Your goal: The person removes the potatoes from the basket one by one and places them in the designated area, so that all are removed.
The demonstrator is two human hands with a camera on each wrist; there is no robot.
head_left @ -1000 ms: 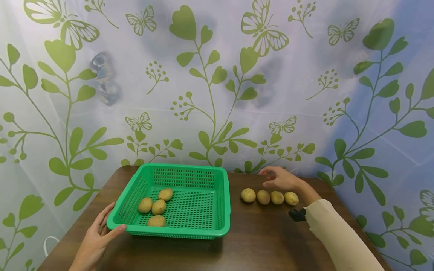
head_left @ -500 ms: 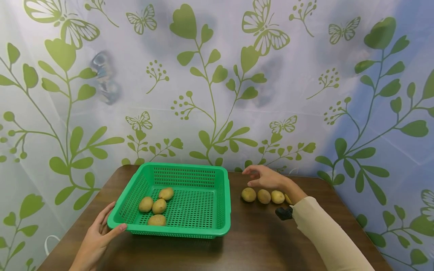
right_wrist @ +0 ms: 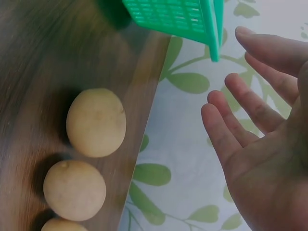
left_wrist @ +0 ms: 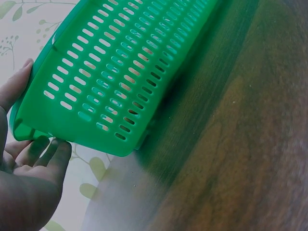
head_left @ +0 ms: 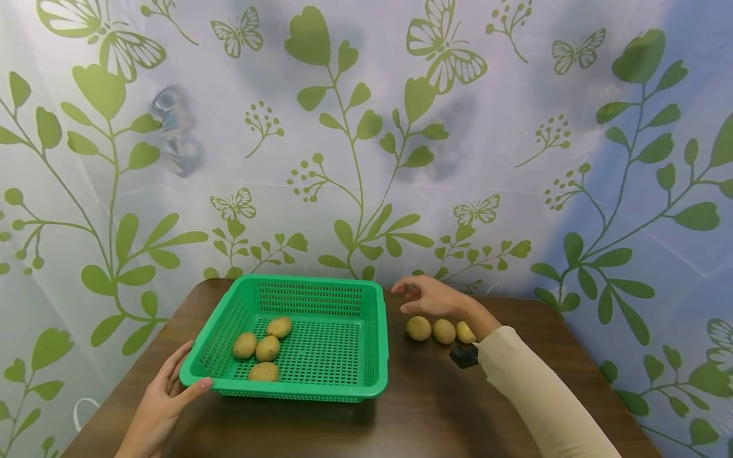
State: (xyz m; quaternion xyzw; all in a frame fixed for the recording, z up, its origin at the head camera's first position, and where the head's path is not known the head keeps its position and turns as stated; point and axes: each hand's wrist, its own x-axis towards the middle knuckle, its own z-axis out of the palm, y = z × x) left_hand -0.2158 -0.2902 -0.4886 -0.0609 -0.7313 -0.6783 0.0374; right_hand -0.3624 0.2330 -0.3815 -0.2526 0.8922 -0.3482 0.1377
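Observation:
My left hand (head_left: 161, 402) grips the near left corner of a green plastic basket (head_left: 298, 387), thumb over the rim and fingers behind it, as the left wrist view (left_wrist: 33, 183) also shows. Several potatoes (head_left: 267, 348) lie in the basket's left half. My right hand (head_left: 438, 298) hovers above and behind a row of potatoes (head_left: 418, 328) on the table, right of the basket. In the right wrist view its fingers (right_wrist: 255, 103) are spread and loosely bent with nothing between them, near the basket's rim (right_wrist: 210, 29). The forearm covers the row's right end.
The brown wooden table (head_left: 435, 407) runs back to a white curtain (head_left: 366, 159) with green leaves and butterflies. A black device (head_left: 464, 356) is at my right wrist. A thin white loop (head_left: 86, 407) shows beyond the table's left edge.
My right hand has moved left above the potato row, closer to the basket, and its forearm now covers the rightmost potato. The left hand and basket have stayed in place.

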